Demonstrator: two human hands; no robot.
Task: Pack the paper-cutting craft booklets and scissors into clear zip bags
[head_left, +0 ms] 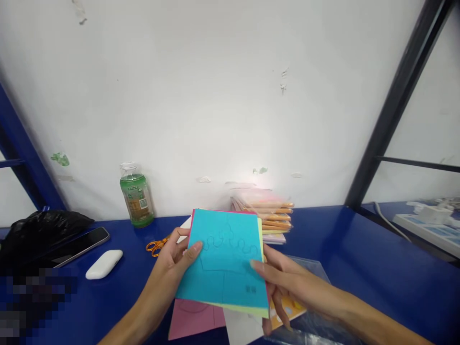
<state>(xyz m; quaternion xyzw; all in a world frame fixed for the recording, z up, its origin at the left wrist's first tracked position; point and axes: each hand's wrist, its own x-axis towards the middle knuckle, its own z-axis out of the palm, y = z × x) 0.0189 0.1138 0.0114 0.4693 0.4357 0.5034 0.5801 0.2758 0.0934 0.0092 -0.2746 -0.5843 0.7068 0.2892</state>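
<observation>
We clasp the paper stack (228, 261) by opposite edges, left grip (175, 257) and right grip (283, 278), apparently keeping it flat

The top sheet (224, 258) is turquoise, drawn with thin dark wavy and straight lines; a pale yellow-green sheet (251, 310) and a magenta sheet (192, 221) edge it. The desk (359, 244) is deep blue, the lower paper (197, 320) pink, the scissor handles (152, 246) orange, the bottle label (137, 199) green and brown, the small case (104, 264) white.
</observation>
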